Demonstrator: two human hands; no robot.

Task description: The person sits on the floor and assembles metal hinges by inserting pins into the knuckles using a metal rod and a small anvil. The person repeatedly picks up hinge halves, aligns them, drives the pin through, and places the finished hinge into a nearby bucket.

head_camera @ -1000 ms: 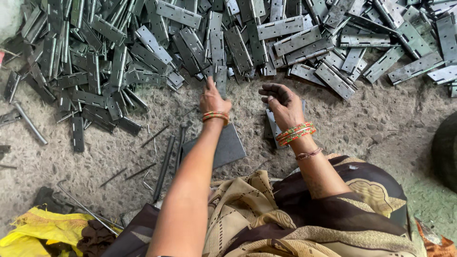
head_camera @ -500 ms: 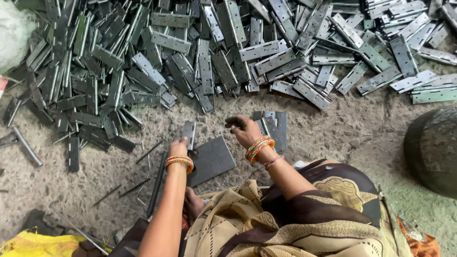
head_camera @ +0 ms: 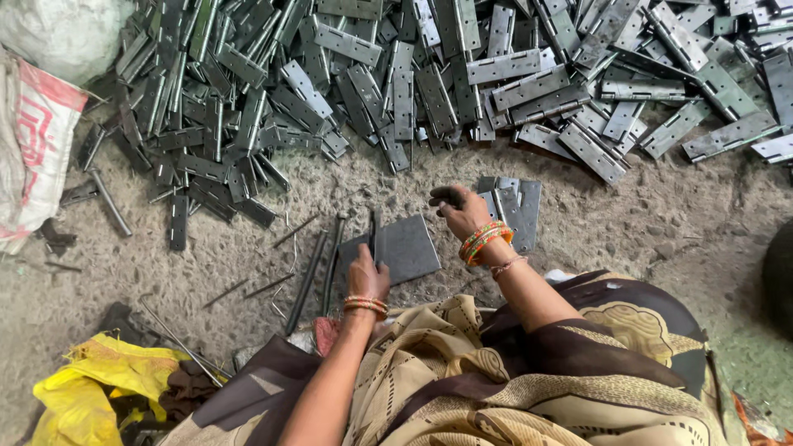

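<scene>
Hinge pile (head_camera: 462,74) blocks the far side; loose rods (head_camera: 318,264) left; bare floor (head_camera: 644,223) right is open.

Hinge pile (head_camera: 462,74) lies beyond flat plate (head_camera: 405,248), rods (head_camera: 318,264) left

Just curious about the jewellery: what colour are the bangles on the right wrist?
Orange with green and red bands, clearest in the head view.

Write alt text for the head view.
A seated person's left hand holds a narrow metal piece upright on a dark flat plate, while the right hand hovers above grey hinges. A large hinge pile covers the gritty floor beyond.
</scene>
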